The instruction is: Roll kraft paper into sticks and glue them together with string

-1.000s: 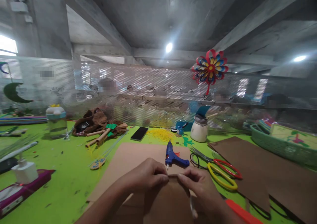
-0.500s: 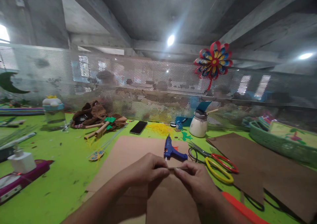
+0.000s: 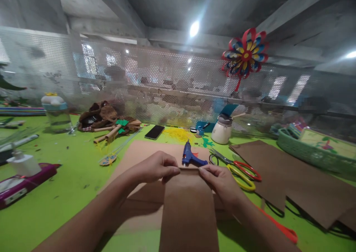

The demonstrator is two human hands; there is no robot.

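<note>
Surface: green table (image 3: 55, 192), craft clutter.
Left hand (image 3: 155, 167): pinches the top edge of the brown paper strip (image 3: 189, 211).
Right hand (image 3: 219, 179): pinches the same edge.
Progress: the edge is seemingly mid-fold; the glue gun (image 3: 190, 158) lies untouched.

Fingertips of the left hand (image 3: 155, 167) and right hand (image 3: 219, 179) hide the brown paper strip (image 3: 189, 207) at its top corners; below them it is cut off. Figures (image 3: 116, 74) beyond the hands are blurred, perhaps seated.

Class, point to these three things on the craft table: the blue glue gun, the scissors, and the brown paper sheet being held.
glue gun (image 3: 189, 156): head view, on its blue body.
scissors (image 3: 228, 163): head view, where the blades meet the handles.
brown paper sheet (image 3: 189, 207): head view, on the sheet's middle.
</note>
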